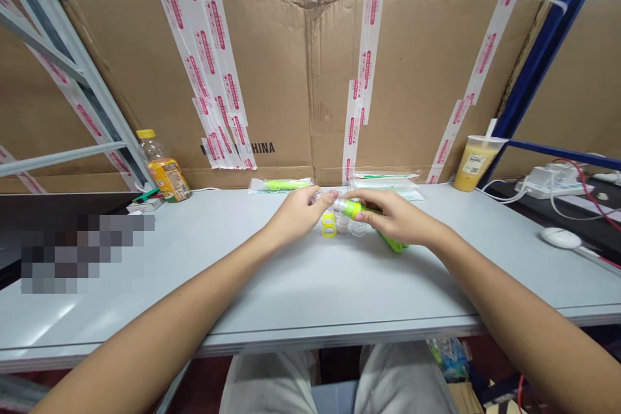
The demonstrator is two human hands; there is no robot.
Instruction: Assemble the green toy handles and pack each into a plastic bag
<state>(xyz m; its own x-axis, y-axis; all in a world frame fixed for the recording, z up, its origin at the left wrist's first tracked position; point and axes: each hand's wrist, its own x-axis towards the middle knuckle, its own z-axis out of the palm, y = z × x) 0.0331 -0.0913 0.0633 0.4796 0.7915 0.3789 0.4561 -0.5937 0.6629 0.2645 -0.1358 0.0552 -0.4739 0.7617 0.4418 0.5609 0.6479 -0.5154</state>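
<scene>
1. My left hand was curled, thumb and fingers drawn in on the clear end of a small tube.
2. My right hand was bent around the tube's other end, thumb on the near side and fingers over the top, close by its yellow band. The tube lay sideways between my two hands, slightly tilted down toward the right one.
3. Below my right palm a bright green piece stuck out; I could not tell whether it was joined to the tube.
4. Just under the tube, between my hands, were yellow rings and, to their right, small clear cups.
5. Just beyond my left hand lay a wrapped green stick; beyond my right hand lay some clear packets.
6. Far to the left of my left hand was a bottle with a yellow cap, a small box beside it.
7. Well beyond my right hand, to its right, was a cup of yellow drink.
8. Under both hands spread the pale table; past everything on it rose a taped cardboard sheet.
</scene>
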